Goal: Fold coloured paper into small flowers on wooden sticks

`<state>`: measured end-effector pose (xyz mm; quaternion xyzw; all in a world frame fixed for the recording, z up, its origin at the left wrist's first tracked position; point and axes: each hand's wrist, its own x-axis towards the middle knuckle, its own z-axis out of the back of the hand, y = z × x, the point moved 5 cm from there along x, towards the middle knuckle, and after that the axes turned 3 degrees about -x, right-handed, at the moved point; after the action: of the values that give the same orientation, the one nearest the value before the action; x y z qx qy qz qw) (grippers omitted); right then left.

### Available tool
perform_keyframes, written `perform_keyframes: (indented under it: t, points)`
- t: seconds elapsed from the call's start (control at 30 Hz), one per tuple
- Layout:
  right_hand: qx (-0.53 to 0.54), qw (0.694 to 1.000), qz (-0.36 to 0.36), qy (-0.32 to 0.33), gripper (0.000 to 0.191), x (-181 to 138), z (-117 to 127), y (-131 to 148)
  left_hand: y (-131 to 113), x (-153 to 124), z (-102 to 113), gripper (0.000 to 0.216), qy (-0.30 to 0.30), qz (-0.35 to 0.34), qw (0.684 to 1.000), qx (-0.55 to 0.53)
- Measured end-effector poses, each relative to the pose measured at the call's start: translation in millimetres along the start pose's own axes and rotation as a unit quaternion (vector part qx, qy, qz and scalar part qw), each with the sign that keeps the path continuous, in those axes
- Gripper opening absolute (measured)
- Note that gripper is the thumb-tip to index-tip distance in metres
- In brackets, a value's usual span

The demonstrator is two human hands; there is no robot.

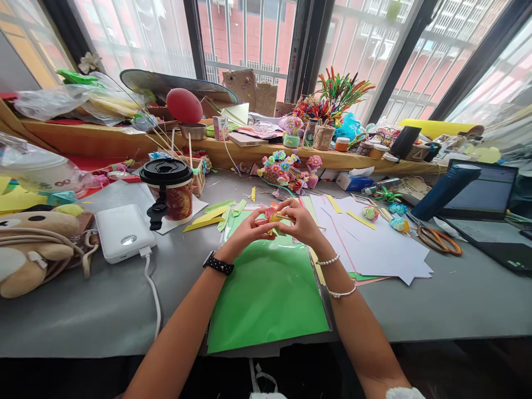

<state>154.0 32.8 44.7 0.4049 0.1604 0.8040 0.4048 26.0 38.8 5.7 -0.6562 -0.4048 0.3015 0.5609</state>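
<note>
My left hand and my right hand meet above a green sheet on the grey table. Both pinch a small folded paper piece, yellow with pink showing, held between the fingertips. The left wrist wears a black watch, the right wrist two bead bracelets. Yellow and green paper strips lie just left of the hands. White and pink sheets lie to the right.
A lidded coffee cup and a white power bank with cable sit at left, beside a plush toy. Orange-handled scissors, a laptop and paper flowers sit at right and behind. The window ledge is cluttered.
</note>
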Motion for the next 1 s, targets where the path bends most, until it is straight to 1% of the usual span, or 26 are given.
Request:
perform_keyframes:
  t: [0.17, 0.43, 0.6, 0.83, 1.0]
  points:
    - [-0.009, 1.0, 0.012, 0.011, 0.011, -0.8, 0.3, 0.2, 0.6, -1.2, -0.4, 0.062, 0.003, 0.016, 1.0, 0.003]
    - [-0.021, 0.999, 0.003, 0.025, 0.018, 0.7, -1.7, -4.5, -0.4, -2.3, -5.4, 0.066, 0.009, 0.04, 0.999, 0.006]
    - [-0.04, 0.998, 0.013, 0.038, 0.017, 0.0, -1.5, -1.1, -3.0, -4.0, -7.5, 0.069, 0.016, 0.031, 0.999, 0.012]
    - [-0.046, 0.998, 0.033, 0.038, 0.016, -0.6, -2.3, -2.2, 1.0, -1.9, -7.0, 0.069, 0.037, 0.022, 0.999, 0.016]
    - [-0.043, 0.998, 0.022, 0.026, 0.016, 0.0, -3.0, -5.6, 0.9, -0.9, -4.9, 0.069, 0.026, 0.02, 0.999, 0.021]
